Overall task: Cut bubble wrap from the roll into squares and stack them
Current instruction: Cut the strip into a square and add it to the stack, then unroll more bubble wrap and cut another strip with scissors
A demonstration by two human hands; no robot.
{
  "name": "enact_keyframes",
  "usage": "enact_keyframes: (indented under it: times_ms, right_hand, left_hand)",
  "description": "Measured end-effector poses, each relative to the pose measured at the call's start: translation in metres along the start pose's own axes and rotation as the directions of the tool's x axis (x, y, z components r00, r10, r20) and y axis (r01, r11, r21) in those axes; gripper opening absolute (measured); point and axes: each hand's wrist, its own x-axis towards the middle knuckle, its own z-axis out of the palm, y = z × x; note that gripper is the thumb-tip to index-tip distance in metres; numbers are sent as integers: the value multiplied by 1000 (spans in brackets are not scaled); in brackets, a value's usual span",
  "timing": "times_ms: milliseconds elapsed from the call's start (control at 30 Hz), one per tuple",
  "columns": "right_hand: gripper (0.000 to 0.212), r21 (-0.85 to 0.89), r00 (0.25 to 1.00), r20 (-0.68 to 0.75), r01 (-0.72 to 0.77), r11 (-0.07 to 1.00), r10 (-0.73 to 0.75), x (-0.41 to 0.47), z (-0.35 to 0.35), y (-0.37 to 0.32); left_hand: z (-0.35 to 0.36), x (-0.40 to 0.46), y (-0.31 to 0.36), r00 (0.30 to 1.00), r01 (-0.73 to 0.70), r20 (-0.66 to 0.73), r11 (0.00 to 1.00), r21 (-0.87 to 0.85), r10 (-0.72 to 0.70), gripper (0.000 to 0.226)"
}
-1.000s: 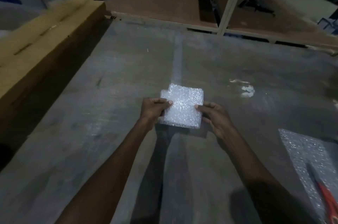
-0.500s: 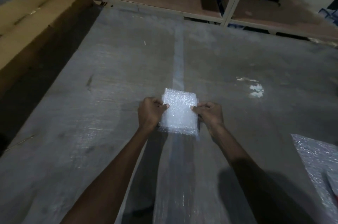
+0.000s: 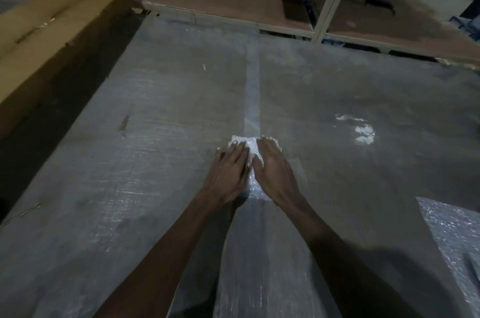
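Presently, left hand (image 3: 230,170) and right hand (image 3: 274,169), fingers straight, press flat on the bubble wrap stack (image 3: 250,147) mid-floor (image 3: 155,161); bare concrete surrounds it, cardboard box (image 3: 52,31) at far-left edge.

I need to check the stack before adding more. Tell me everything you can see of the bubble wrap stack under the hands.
The bubble wrap stack is a small squarish pad of clear, shiny bubbled plastic lying flat on the grey floor. The left hand and right hand lie side by side on top, palms down, fingers straight, covering most of it. Only its far edge and a strip between the hands show.
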Motion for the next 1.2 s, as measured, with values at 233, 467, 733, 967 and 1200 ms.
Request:
enact_keyframes:
  times_ms: [233,467,733,967,1200]
  right_hand:
    - [64,-142,994,106,11,990,4,-14,16,20]
    - [65,-129,992,123,-10,992,26,-27,15,31]
    - [64,-104,987,155,62,993,-45,-38,-29,30]
    - [65,-132,994,87,-52,990,63,-142,-94,61]
    - [66,-175,973,33,-219,960,228,-281,-147,118]
  left_hand:
    - [14,-9,-8,999,-19,34,1000,16,19,74]
    - [18,-14,-14,999,-1,32,998,62,-1,68]
    - [-15,-13,6,994,48,91,995,82,-55,80]
    - [-14,-76,69,994,-64,-93,998,16,65,67]
    - [48,-149,197,995,-90,35,981,-171,97,74]
